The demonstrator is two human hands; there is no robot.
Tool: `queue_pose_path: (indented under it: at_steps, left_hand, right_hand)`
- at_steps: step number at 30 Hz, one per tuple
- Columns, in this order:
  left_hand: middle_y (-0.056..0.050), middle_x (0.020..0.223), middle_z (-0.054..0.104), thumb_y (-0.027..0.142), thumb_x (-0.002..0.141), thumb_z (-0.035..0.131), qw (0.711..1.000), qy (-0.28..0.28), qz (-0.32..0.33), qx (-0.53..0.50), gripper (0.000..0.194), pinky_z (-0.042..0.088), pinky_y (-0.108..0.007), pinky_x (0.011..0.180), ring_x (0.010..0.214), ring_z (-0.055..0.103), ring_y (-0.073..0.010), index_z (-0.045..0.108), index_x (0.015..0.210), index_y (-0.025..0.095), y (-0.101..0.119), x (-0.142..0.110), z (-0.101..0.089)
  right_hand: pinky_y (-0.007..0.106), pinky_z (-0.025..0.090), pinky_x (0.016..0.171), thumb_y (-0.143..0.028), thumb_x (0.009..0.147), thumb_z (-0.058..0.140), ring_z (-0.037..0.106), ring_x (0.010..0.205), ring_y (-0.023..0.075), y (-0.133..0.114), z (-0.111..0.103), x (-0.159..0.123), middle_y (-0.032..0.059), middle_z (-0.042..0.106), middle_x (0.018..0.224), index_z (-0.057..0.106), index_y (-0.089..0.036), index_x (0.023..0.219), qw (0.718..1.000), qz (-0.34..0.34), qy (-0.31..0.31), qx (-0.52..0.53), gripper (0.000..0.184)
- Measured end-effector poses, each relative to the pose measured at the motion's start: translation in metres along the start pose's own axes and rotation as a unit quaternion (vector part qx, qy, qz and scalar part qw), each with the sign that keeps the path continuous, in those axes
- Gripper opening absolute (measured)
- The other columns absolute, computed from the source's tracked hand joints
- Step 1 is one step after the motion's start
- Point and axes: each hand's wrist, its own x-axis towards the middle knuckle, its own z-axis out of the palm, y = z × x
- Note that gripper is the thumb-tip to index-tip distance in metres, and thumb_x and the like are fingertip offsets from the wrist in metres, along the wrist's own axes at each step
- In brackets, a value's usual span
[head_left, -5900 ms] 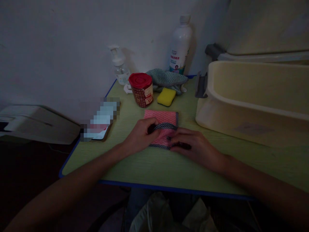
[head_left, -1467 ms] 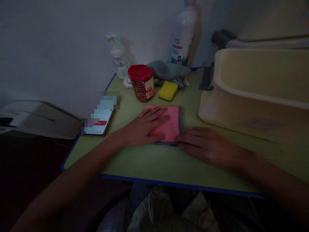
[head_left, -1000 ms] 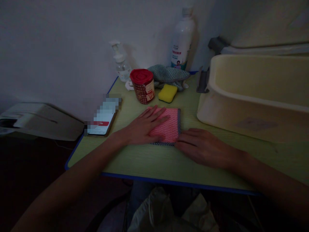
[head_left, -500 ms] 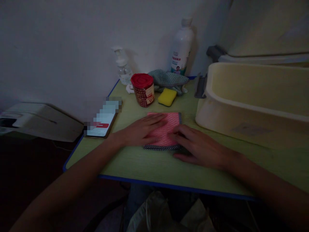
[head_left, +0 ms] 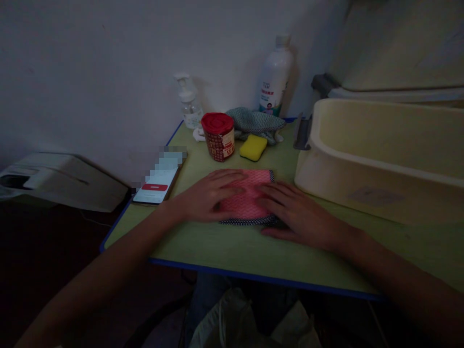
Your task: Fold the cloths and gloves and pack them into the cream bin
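Observation:
A folded pink cleaning cloth (head_left: 250,198) with a black-and-white checked edge lies flat on the table in front of me. Over its left side rests my left hand (head_left: 210,195), fingers stretched out and apart. My right hand (head_left: 295,212) is at the cloth's right side, its fingers loosely spread and the fingertips over the pink weave. Both palms face down, and neither hand grips the cloth. Just behind it are a yellow sponge (head_left: 253,148) and a red-topped roll in patterned wrapping (head_left: 219,137).
A cream plastic tub (head_left: 362,181) stands at the right. Left, a phone (head_left: 159,179) lies near the blue table edge. Against the wall are a pump bottle (head_left: 189,104), a crumpled grey-green cloth (head_left: 253,121) and a white bottle (head_left: 277,72). A white bin-like box (head_left: 72,179) sits farther left.
My left hand has drawn slightly left on the cloth. The fingers of my right hand have straightened and spread over its right side. The view has shifted a little.

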Motion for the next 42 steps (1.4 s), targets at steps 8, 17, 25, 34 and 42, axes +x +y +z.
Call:
queue_pose_path:
  at_steps: [8,17,25,34,42]
  left_hand:
    - [-0.011,0.100,0.071,0.018,0.088,0.047,0.987,-0.011,0.051,0.152,0.017,0.054,-0.032,0.084,0.094,0.066,-0.0199,0.062,0.093,0.012,0.037,-0.013,-0.015]
    - [-0.009,0.095,0.073,0.011,0.092,0.038,0.983,0.017,0.068,0.171,0.028,0.057,-0.029,0.078,0.088,0.069,-0.0179,0.065,0.090,0.009,0.038,-0.012,-0.011]
    - [-0.012,0.103,0.071,0.008,0.092,0.035,0.973,-0.040,0.088,0.207,0.030,0.056,-0.030,0.081,0.092,0.068,-0.0177,0.064,0.099,0.009,0.033,-0.014,-0.018]
    - [-0.011,0.104,0.071,0.010,0.093,0.034,0.986,-0.035,0.067,0.150,0.030,0.054,-0.032,0.085,0.095,0.066,-0.0181,0.064,0.100,0.010,0.029,-0.013,-0.022]
    - [-0.010,0.105,0.070,0.016,0.095,0.037,0.995,-0.026,0.006,0.099,0.027,0.054,-0.031,0.085,0.098,0.065,-0.0169,0.061,0.107,0.012,0.035,-0.017,-0.008]
  right_hand:
    - [0.032,0.046,0.076,-0.028,0.088,0.053,0.057,0.089,0.0194,-0.005,0.000,0.000,0.0097,0.066,0.098,0.062,-0.012,0.085,0.992,-0.071,0.107,-0.007,0.018]
    - [0.029,0.035,0.062,-0.017,0.094,0.040,0.050,0.067,0.0140,0.004,-0.006,-0.009,0.0019,0.061,0.070,0.061,-0.016,0.069,0.987,-0.115,0.111,-0.021,0.033]
    - [0.026,0.040,0.060,-0.015,0.091,0.042,0.053,0.066,0.0130,0.000,-0.012,-0.008,0.0036,0.061,0.074,0.060,-0.014,0.084,0.992,-0.015,0.059,0.115,0.019]
    - [0.026,0.044,0.061,-0.011,0.087,0.046,0.055,0.070,0.0135,-0.001,-0.018,-0.007,0.0046,0.062,0.081,0.060,-0.015,0.091,0.987,0.018,0.014,0.160,0.015]
    - [0.032,0.046,0.070,-0.015,0.092,0.040,0.056,0.081,0.0174,0.003,-0.006,-0.011,0.0071,0.064,0.085,0.063,-0.014,0.079,0.992,-0.086,0.062,0.066,0.026]
